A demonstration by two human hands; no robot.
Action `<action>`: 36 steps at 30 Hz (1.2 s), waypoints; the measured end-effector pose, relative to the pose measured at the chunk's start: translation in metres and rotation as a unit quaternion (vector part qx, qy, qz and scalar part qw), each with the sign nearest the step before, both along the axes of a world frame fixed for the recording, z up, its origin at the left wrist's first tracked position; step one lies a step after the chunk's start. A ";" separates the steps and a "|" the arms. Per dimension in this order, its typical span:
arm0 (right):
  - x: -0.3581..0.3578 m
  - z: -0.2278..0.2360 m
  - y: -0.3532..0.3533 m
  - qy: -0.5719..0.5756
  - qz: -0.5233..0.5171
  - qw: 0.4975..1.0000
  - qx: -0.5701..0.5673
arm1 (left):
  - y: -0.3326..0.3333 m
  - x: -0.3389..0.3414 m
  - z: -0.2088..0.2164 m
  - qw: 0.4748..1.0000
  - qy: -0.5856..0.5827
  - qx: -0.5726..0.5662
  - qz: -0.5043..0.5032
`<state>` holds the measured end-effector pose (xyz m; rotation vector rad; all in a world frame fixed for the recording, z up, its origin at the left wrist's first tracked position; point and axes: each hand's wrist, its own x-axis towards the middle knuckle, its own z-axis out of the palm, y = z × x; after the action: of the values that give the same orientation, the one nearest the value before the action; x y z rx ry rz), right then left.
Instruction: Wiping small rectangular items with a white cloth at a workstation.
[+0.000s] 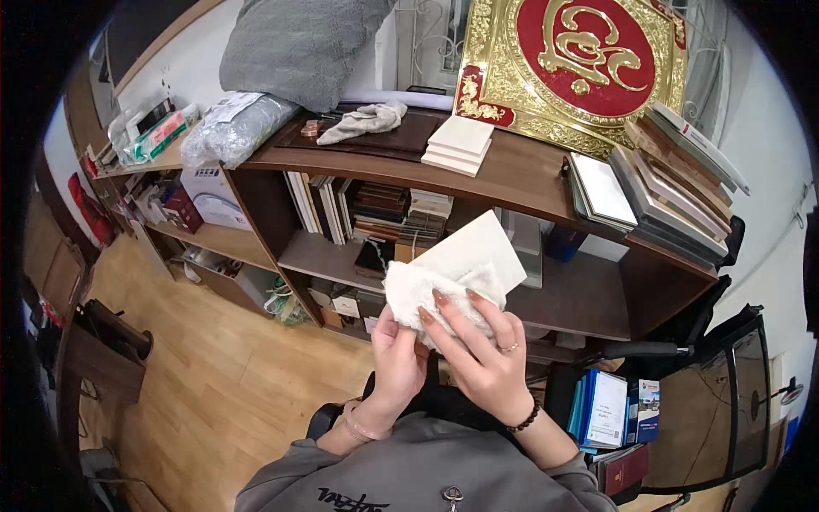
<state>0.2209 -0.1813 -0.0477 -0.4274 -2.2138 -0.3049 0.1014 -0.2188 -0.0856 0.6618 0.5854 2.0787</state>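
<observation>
In front of my chest I hold up a thin cream-white tile-like panel (482, 252) together with a fluffy white cloth (409, 286). My left hand (399, 354) grips the lower left of the bundle, thumb upright against it. Spread over the front of the cloth, the fingers of my right hand (482, 341) press it to the panel. The panel's upper right part sticks out bare past the cloth; its lower part is hidden. On the shelf top beyond lies a short stack of similar cream panels (458, 145), and a crumpled grey-white cloth (363, 124) is left of it.
A long brown shelf unit (350, 166) runs across ahead, holding books and panels. On it stand a large gold-and-red ornate plaque (589, 60), piled sample boards (674, 183), a plastic-wrapped parcel (235, 128) and a grey cushion (299, 51). Blue folders (601, 410) are at my right.
</observation>
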 end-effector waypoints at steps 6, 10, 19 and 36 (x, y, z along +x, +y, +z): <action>-0.004 0.010 0.024 0.086 -0.097 0.991 -0.026 | -0.007 -0.002 0.000 0.996 0.082 0.006 0.032; -0.012 0.005 0.009 0.092 -0.085 0.992 -0.016 | -0.006 -0.003 -0.011 0.995 0.090 0.011 0.050; -0.015 0.003 -0.015 0.108 -0.060 0.991 -0.049 | -0.011 -0.003 -0.007 0.972 0.213 -0.003 0.105; 0.035 0.013 -0.002 0.529 0.331 0.205 -0.754 | -0.005 -0.022 0.022 0.543 0.766 0.075 0.337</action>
<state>0.2555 -0.1834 -0.0349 -0.3026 -0.2627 2.1368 0.0799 -0.2236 -0.0631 2.7594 1.8080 1.5432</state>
